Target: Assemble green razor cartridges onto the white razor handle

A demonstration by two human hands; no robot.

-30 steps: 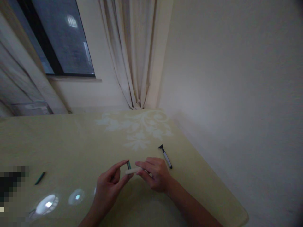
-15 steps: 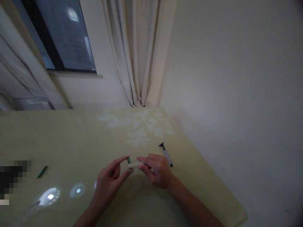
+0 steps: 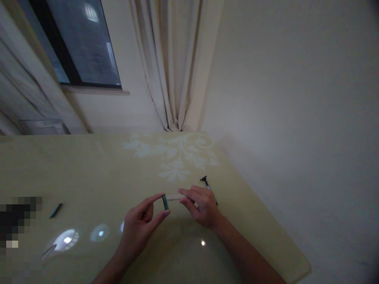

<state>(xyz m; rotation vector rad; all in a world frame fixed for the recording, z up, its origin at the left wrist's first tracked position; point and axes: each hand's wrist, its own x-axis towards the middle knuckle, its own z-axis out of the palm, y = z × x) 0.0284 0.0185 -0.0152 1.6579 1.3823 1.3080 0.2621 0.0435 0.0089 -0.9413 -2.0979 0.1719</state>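
Observation:
Between the thumb and forefinger of my left hand (image 3: 141, 221) is a small dark green razor head (image 3: 165, 202), gripped by its two ends. My right hand (image 3: 201, 206) pinches a slim pale stick (image 3: 174, 197), whose left tip is close to the razor head; whether they touch I cannot tell. A black razor handle (image 3: 204, 180) lies on the table just beyond my right hand, which partly covers it. Another small dark green piece (image 3: 56, 210) rests on the table far to the left.
The pale yellow-green table (image 3: 89, 169) has a white floral pattern and rounded right corner. A pixelated dark area (image 3: 17, 221) is at the left edge. Behind are curtains (image 3: 174, 59), a window (image 3: 83, 39) and a wall (image 3: 290, 98).
The stick has moved up relative to the razor head, which now shows more fully. My right hand has shifted slightly up and right, covering more of the razor handle. The view has shifted slightly.

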